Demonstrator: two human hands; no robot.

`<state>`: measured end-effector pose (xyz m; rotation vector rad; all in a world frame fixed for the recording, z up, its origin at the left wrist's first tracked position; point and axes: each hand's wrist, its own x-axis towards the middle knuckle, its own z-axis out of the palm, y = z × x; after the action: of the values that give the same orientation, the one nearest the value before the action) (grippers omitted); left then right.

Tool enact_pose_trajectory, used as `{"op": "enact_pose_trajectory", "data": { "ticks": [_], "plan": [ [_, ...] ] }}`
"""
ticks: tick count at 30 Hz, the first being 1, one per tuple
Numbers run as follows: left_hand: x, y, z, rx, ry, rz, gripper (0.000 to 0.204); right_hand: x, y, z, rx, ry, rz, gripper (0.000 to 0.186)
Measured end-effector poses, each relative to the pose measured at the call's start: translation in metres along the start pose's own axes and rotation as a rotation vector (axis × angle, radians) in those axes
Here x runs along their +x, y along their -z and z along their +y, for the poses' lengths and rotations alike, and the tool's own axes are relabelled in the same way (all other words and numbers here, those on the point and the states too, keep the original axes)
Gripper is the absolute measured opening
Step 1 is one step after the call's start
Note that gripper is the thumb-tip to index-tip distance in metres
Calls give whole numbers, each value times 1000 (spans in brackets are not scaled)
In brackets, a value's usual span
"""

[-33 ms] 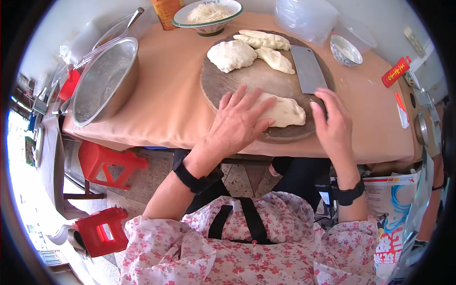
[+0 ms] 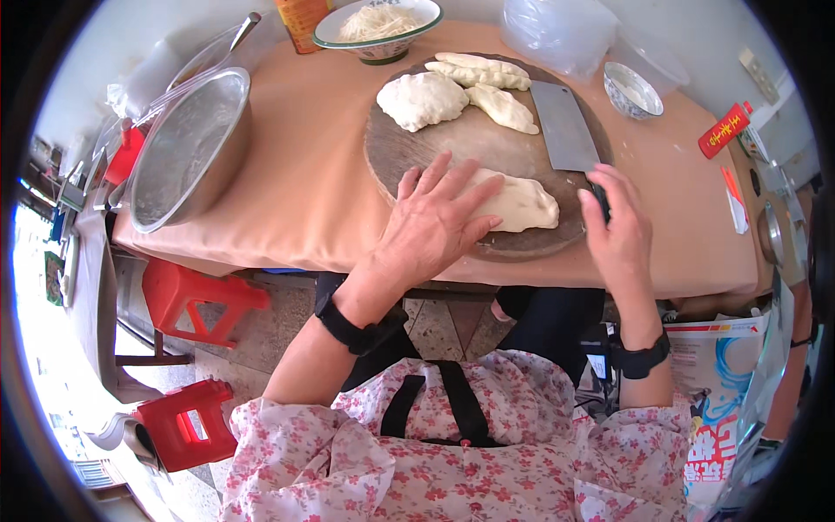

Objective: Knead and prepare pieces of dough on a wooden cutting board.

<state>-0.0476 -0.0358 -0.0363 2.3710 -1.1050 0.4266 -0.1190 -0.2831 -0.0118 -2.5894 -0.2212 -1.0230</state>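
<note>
**Left hand flat on dough; right hand at cleaver handle**

Position of work. A round wooden board [image 2: 409, 161] sits on a table [image 2: 296, 183] under a tan cloth. The dough piece [image 2: 520, 202] in hand lies on the near part of the board, close to its front edge. Its long axis runs roughly left to right across the view, slightly downward toward the person's right.

Left hand [image 2: 432, 224]. Palm down, fingers spread and extended, pressing on the left end of the dough. The fingertips point up and right, along the piece rather than across it. Nothing is gripped; contact is flat. The bulk of the dough extends to the right of this hand, uncovered.

Right hand [image 2: 619, 228]. At the right edge of the board, just beside the right end of the dough. The fingers are curled around the dark handle of the cleaver [image 2: 564, 130], whose blade lies flat on the board, pointing away from the person. Whether the grip is fully closed cannot be told; the handle is mostly hidden.

Key relation. The dough lies between the two hands; the left is on it, the right beside it, at the tool.

Surroundings. Three more dough pieces [image 2: 423, 99] rest on the far side of the board. A steel bowl [image 2: 187, 148] stands to the left, a bowl of noodles [image 2: 379, 22] behind, a small bowl [image 2: 632, 90] to the right.
</note>
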Motion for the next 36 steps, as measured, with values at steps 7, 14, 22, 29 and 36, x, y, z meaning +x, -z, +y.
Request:
{"op": "enact_pose_trajectory", "data": {
  "ticks": [7, 14, 22, 29, 36],
  "plan": [
    [19, 0, -16, 43, 2, -100, 49, -20, 4, 21, -47, -365, -201, 48],
    [7, -4, -14, -40, -20, -3, 48, -14, 17, 37, 564, -822, -294, 50],
    [0, -11, 5, 120, -98, 218, 40, -46, 58, 17, 630, -760, 19, 54],
    [3, -20, 7, -38, -159, 254, 44, -21, 67, -11, 915, -666, -15, 39],
    [1, -24, 6, -35, -167, 278, 44, 2, 66, -17, 238, -391, -349, 12]
  ]
}}
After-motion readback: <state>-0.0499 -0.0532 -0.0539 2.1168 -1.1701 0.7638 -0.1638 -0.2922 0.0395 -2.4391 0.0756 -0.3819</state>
